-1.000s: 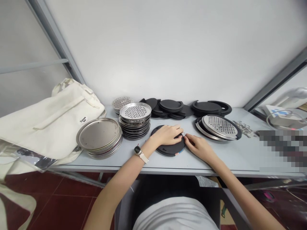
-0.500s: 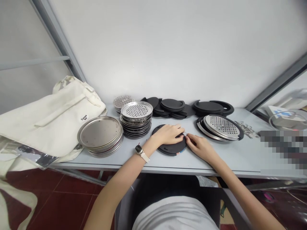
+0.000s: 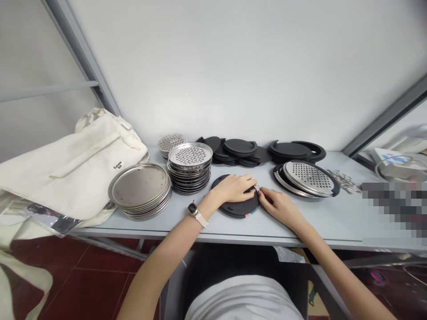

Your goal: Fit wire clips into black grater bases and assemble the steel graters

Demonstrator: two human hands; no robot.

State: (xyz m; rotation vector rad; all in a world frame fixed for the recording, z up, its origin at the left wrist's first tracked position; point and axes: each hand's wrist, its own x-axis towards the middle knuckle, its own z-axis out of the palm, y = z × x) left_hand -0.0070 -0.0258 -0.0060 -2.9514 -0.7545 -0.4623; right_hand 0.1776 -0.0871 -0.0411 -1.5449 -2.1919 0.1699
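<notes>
A round black disc [image 3: 237, 210] with slots near its edge lies flat on the table in front of me. My left hand [image 3: 236, 187] rests across its top, with thumb and fingers bent over its right side, holding it. At the disc's right edge my right hand [image 3: 271, 201] is closed in a pinch. A thin bent wire piece [image 3: 257, 188] shows between the two hands, at my right fingertips; most of it is hidden. A red and blue strip [image 3: 251, 213] shows on the disc's near right rim.
On the left stand stacked metal plates [image 3: 139, 186] and perforated metal discs [image 3: 190, 155]. Black round parts [image 3: 239, 146] line the wall. To the right are perforated discs in black rings [image 3: 308, 178] and a pile of metal wire pieces [image 3: 345, 180]. A white bag [image 3: 76, 164] lies far left.
Both hands stay at nearly the same place on the disc. The whole view has shifted very slightly.
</notes>
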